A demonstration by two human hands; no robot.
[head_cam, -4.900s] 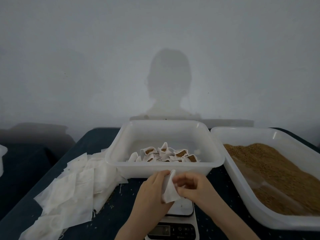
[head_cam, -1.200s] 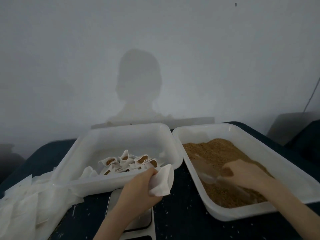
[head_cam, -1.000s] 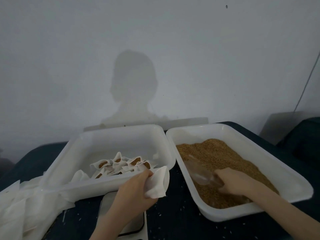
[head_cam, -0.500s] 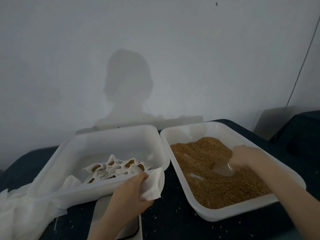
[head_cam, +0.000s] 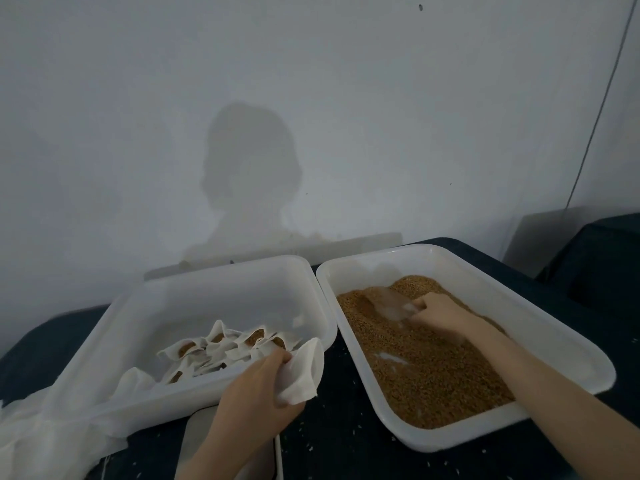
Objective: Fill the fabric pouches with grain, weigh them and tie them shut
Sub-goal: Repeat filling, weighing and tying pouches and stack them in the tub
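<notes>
Head view — scooping for the next pouch

Head view: right hand (head_cam: 437, 311) is gripping a clear plastic scoop (head_cam: 388, 301), digging into loose golden-brown grain (head_cam: 422, 368) in the right-hand white tray (head_cam: 491, 434). Left hand (head_cam: 256, 389) is pinching an empty, limp white pouch (head_cam: 303, 372) between the trays, mouth gaping. Several filled pouches (head_cam: 225, 348) are sitting untied in the left tray (head_cam: 145, 400) — weighing and tying, I judge, are remaining. Flat blanks (head_cam: 41, 431) are lying on the dark table (head_cam: 346, 452); scale (head_cam: 197, 441) mostly hidden.

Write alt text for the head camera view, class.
A person's right hand pushes a clear scoop through a tub of grain, while the left hand holds an open white pouch. Filled pouches sit in a second tub.
</notes>
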